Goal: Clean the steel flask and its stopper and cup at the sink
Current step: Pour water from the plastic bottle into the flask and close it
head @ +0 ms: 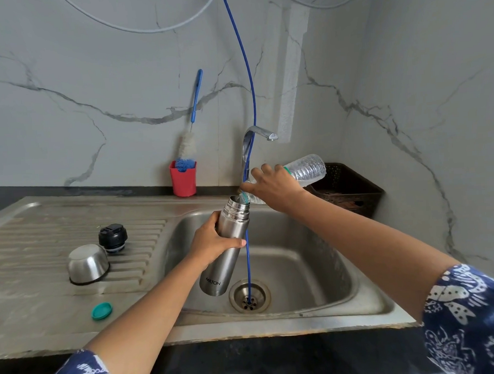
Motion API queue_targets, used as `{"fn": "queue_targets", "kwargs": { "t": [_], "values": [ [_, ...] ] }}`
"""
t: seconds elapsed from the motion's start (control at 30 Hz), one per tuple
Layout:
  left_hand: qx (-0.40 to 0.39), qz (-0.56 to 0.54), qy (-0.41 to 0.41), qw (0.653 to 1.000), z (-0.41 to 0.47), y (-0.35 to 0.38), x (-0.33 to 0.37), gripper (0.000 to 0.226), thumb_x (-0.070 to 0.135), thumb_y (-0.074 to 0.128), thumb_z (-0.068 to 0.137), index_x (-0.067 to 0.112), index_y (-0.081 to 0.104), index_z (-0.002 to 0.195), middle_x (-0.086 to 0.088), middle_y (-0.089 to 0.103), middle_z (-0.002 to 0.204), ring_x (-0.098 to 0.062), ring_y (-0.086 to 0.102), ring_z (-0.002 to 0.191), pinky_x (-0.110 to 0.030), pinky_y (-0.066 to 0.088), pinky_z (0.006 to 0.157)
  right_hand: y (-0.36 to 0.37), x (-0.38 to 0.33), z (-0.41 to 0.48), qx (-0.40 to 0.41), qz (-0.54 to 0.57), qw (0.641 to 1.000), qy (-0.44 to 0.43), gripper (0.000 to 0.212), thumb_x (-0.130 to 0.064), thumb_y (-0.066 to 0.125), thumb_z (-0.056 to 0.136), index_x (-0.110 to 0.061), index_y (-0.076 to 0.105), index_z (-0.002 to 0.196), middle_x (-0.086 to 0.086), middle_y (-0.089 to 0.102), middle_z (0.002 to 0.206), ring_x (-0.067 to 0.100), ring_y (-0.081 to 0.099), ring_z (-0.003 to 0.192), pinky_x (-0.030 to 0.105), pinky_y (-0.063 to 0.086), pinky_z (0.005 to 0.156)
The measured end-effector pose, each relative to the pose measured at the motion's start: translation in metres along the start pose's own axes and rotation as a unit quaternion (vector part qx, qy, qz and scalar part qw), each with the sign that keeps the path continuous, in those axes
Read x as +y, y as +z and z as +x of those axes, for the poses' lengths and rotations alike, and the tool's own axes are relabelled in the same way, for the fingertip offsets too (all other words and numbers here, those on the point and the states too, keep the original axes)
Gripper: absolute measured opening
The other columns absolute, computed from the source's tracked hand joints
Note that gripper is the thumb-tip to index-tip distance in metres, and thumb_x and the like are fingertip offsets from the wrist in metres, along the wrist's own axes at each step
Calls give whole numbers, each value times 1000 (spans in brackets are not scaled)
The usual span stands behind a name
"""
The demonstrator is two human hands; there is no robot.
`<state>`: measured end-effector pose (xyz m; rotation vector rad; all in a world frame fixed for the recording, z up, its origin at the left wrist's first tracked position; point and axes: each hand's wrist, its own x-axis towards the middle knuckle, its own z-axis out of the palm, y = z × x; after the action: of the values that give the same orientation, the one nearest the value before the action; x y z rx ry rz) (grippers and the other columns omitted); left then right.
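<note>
Left hand (214, 243) is wrapped round the steel flask (215, 278) just below its threaded neck, holding it tilted over the sink basin (301, 269), mouth up. Right hand (271, 185), just above that grip, clasps a clear plastic bottle (306, 168) tipped so its neck meets the flask's mouth. Looks like water going in. Polished steel, rigid, likely slick when wet and heavier as it fills, so a full-palm hold mid-body seems wise. The thin bottle would probably buckle if squeezed.

Left of the grip, on the ribbed drainboard (42, 232), sit the black stopper (113, 238) and the steel cup (87, 263), mouth down, with a green cap (101, 310) nearer the person. Below the grip is the drain (249, 296), with a blue hose (247, 72) running into it. Behind are the tap (258, 133), a brush (190, 132), a dark basket (351, 187) and a marbled wall.
</note>
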<state>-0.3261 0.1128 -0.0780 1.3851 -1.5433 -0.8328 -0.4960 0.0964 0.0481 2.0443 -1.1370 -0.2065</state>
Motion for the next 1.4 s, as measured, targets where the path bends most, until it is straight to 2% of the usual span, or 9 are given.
{"fn": "queue_targets", "kwargs": {
  "t": [0.7, 1.07, 1.4],
  "values": [
    [1, -3, 3, 1000, 1, 0, -3, 71, 28, 90, 53, 36, 52, 112, 10, 65, 106, -12, 63, 93, -38, 54, 85, -1, 0, 3, 0, -25, 1000, -18, 60, -16, 58, 91, -26, 27, 141, 17, 42, 132, 34, 46, 118, 43, 43, 89],
    [3, -14, -1, 1000, 1, -1, -5, 66, 31, 90, 50, 40, 53, 104, 11, 67, 102, -12, 65, 92, -41, 55, 86, -6, -1, 5, 4, -40, 999, -27, 57, -15, 57, 90, -25, 30, 139, 16, 43, 131, 34, 45, 120, 44, 42, 92],
    [6, -20, -4, 1000, 0, -1, -3, 71, 38, 88, 43, 39, 55, 106, 11, 68, 102, -11, 65, 92, -42, 55, 86, -7, -2, 8, 10, -65, 997, -35, 56, -16, 61, 88, -23, 31, 136, 14, 43, 131, 33, 45, 118, 44, 41, 92]
  ]
}}
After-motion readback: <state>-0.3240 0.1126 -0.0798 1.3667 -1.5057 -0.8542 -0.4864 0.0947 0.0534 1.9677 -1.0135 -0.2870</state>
